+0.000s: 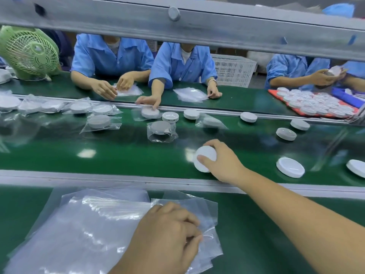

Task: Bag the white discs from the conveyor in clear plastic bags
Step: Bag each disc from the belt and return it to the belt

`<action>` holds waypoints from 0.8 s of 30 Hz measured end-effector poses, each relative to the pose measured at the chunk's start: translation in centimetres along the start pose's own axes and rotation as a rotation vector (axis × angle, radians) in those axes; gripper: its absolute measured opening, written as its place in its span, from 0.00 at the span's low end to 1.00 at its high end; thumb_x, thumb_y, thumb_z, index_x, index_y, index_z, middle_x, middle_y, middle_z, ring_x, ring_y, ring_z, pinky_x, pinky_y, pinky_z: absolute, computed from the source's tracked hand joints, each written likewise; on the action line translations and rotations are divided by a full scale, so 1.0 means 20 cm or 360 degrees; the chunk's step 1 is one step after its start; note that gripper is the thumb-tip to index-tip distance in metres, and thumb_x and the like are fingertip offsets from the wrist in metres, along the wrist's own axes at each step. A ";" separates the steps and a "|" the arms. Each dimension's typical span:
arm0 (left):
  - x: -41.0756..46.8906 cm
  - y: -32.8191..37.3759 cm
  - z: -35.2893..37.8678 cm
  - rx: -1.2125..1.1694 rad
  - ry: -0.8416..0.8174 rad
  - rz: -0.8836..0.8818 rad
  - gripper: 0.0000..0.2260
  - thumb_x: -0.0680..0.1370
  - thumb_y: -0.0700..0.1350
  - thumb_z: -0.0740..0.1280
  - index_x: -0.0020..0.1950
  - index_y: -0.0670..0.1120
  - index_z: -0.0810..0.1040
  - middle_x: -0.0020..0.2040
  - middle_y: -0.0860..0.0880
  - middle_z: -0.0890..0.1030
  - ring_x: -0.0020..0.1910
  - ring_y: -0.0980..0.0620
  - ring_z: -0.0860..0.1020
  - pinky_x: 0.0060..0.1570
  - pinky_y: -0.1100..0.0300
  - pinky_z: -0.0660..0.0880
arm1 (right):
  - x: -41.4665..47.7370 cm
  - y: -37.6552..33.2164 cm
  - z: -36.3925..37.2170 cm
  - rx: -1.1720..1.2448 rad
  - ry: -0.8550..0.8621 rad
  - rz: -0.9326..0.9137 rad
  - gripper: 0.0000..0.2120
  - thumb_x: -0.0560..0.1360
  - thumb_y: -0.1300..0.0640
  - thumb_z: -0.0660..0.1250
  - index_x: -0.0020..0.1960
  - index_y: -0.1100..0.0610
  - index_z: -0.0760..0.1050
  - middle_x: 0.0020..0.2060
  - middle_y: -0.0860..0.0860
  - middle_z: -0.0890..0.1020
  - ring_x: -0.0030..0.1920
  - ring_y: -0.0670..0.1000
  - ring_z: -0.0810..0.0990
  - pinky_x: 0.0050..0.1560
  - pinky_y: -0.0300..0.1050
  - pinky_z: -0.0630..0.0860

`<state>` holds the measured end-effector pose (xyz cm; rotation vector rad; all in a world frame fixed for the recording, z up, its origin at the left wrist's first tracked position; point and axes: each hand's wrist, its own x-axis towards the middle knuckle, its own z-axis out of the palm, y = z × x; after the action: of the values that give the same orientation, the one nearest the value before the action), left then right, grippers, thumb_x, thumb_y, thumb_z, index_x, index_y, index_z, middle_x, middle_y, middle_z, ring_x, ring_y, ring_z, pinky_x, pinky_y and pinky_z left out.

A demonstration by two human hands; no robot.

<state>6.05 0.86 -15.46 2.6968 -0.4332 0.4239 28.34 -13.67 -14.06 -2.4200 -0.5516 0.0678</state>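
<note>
My right hand (221, 163) reaches over the green conveyor belt (118, 155) and grips a white disc (204, 157), tilted up on its edge. Down on the near green bench, my left hand (167, 234) rests with curled fingers on a pile of clear plastic bags (88, 224) and pinches a bag's edge. More loose white discs lie to the right on the belt, one (290, 167) close by and another (357, 168) at the frame's edge. Several bagged discs (161, 130) lie further left on the belt.
Across the belt, people in blue shirts (183, 64) handle bags and discs. A red tray (296, 109) full of white discs sits at the far right. A green fan (29, 52) stands at the far left. A grey rail (177, 26) spans overhead; a white crate (233, 70) stands behind.
</note>
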 end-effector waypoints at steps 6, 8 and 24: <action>0.01 0.00 -0.02 -0.0297 0.0232 -0.0307 0.07 0.70 0.60 0.67 0.42 0.62 0.83 0.45 0.72 0.79 0.48 0.64 0.77 0.46 0.70 0.75 | -0.47 0.05 -0.16 0.0143 0.0125 -0.0655 0.16 0.79 0.52 0.68 0.64 0.37 0.75 0.59 0.39 0.77 0.61 0.46 0.78 0.57 0.38 0.75; 0.02 0.00 -0.02 -0.0240 0.0173 -0.0304 0.10 0.72 0.62 0.63 0.47 0.64 0.82 0.43 0.68 0.80 0.48 0.62 0.76 0.47 0.68 0.73 | -0.62 0.08 -0.19 0.0076 0.0209 -0.0845 0.14 0.80 0.52 0.69 0.64 0.40 0.77 0.58 0.39 0.78 0.59 0.48 0.80 0.56 0.35 0.74; 0.03 -0.01 -0.06 -0.0326 0.0048 -0.0277 0.12 0.77 0.67 0.59 0.52 0.70 0.82 0.51 0.76 0.77 0.55 0.64 0.74 0.53 0.66 0.73 | -0.88 0.17 -0.16 -0.0261 0.0643 -0.1493 0.12 0.79 0.66 0.68 0.56 0.57 0.87 0.54 0.56 0.85 0.55 0.59 0.83 0.53 0.49 0.80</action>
<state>6.42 1.38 -14.23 2.5005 -0.2176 0.3494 14.19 -24.91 -15.16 -1.9970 -1.4509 -0.8582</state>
